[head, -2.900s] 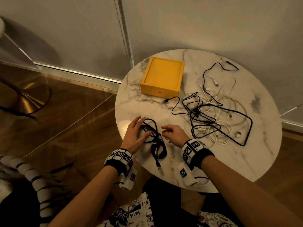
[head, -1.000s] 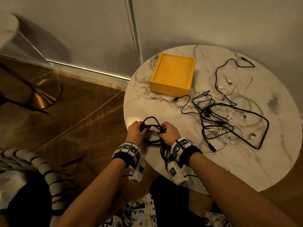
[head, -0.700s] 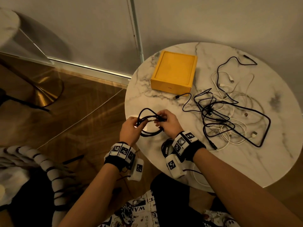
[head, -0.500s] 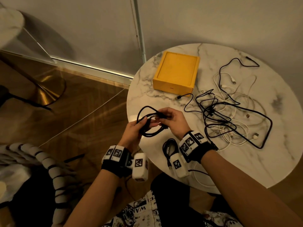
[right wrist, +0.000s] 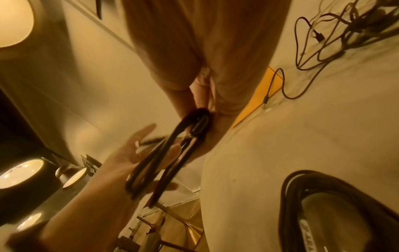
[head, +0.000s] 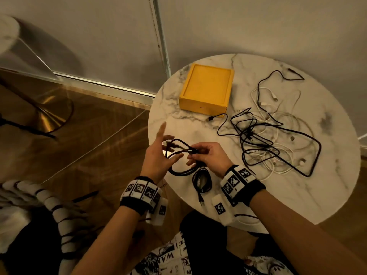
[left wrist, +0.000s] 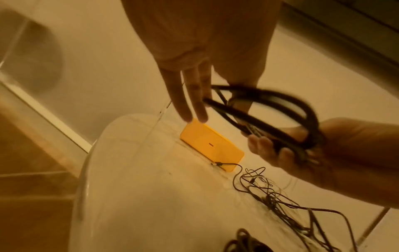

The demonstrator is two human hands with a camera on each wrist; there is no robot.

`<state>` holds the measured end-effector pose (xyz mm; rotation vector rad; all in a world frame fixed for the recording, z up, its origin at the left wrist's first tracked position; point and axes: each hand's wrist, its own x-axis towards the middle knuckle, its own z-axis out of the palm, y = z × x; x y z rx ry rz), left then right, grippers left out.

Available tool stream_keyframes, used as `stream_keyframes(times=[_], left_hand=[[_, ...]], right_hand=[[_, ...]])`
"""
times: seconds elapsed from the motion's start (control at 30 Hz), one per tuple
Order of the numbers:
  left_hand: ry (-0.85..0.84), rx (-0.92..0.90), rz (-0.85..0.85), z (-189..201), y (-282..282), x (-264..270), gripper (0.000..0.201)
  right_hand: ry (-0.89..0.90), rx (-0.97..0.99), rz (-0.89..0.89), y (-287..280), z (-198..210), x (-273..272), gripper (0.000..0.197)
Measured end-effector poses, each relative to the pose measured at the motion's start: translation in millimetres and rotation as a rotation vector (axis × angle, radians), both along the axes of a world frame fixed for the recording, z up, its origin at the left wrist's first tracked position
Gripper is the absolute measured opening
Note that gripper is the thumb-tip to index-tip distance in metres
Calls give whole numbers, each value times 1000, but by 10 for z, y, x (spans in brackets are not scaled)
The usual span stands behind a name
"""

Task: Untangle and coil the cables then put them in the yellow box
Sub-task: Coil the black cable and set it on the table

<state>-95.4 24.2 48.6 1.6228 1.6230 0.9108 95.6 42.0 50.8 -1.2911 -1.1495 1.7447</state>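
- Right hand pinches a looped black cable above the table's near-left edge.
- Left hand, fingers straight and spread, touches the loops.
- Yellow box sits at the far-left edge; tangled cables lie mid-table.
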Motion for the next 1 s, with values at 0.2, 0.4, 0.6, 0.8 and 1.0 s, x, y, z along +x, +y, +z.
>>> stream_keyframes(times=[0.2, 0.4, 0.6, 0.8, 1.0], left_hand=[[643, 103, -326, 56, 234, 5, 29], [277, -173, -249, -303, 431, -82, 15], [525, -132, -75, -784, 208, 55, 31], [226, -197, -25, -812, 156, 122, 45], [68, -134, -102, -700, 97, 120, 45]], right_hand=[[-117, 58, 64, 81, -73, -55, 31], [-559, 194, 62, 207, -349, -153, 17], [-813, 193, 181, 182, -557, -123, 38], [-713, 187, 75, 162, -527, 75, 32], [-831, 139, 182, -205, -403, 369, 49]])
